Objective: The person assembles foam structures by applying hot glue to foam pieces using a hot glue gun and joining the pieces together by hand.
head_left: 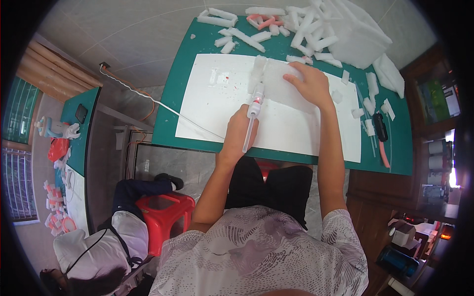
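In the head view, a white board (212, 106) lies on a green table (169, 111). Over the middle of the board, the left hand (240, 129) grips a white glue gun (256, 96), a translucent stick (249, 135) jutting from its back end. The gun's front end is by a narrow foam strip (257, 70), which lies along the left edge of a white foam sheet (282, 90) on the board. The right hand (310, 84) rests on that sheet, thumb apart from fingers; whether it pinches the edge I cannot tell. Beyond the board's far edge are foam pieces (249, 39) and a red frame (266, 21); right of the board lies a black-handled tool (379, 127). A white cord (168, 109) crosses the board's left part. Left of the board, a person (101, 244) sits near a red stool (168, 202).
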`<state>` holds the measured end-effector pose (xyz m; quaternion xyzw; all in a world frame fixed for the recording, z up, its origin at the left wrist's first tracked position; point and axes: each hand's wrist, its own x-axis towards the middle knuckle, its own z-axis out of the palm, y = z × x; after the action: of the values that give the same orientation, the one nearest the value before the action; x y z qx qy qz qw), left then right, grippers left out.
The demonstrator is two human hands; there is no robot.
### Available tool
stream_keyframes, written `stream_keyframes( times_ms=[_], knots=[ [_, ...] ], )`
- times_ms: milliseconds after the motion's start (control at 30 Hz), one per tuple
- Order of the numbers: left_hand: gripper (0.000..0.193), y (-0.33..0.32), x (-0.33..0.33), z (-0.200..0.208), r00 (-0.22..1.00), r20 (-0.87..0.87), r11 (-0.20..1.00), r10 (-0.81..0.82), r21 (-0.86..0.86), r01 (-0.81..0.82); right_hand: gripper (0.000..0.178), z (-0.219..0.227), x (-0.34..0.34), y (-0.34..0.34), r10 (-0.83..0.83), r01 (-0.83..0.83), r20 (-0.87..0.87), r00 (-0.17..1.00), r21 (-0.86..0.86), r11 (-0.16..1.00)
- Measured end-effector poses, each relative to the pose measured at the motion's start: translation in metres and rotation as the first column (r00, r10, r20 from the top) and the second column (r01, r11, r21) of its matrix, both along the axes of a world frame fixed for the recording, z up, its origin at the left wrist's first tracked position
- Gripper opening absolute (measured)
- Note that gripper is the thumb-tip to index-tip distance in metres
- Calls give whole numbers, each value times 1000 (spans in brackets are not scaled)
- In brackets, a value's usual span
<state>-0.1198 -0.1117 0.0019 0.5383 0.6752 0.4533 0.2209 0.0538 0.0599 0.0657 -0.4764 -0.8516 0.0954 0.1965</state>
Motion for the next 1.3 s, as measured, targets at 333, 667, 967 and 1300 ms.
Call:
stream_keyframes(
  times_ms=[333,667,967,1300],
  knots=[
    [17,0,0,0,1000,12,1000,1,-3,-1,53,-2,0,4,-1,0,37,999,29,1000],
    [16,1,0,1,1000,21,1000,6,-20,-5,48,0,0,2,-7,7,1,1000,18,1000],
    [17,0,0,1,1000,12,1000,4,-28,-4,48,-1,-1,4,-11,10,-10,1000,-24,1000],
    [16,0,0,2,1000,13,1000,1,-27,0,53,-4,1,8,-12,12,41,999,0,1000]
  ],
)
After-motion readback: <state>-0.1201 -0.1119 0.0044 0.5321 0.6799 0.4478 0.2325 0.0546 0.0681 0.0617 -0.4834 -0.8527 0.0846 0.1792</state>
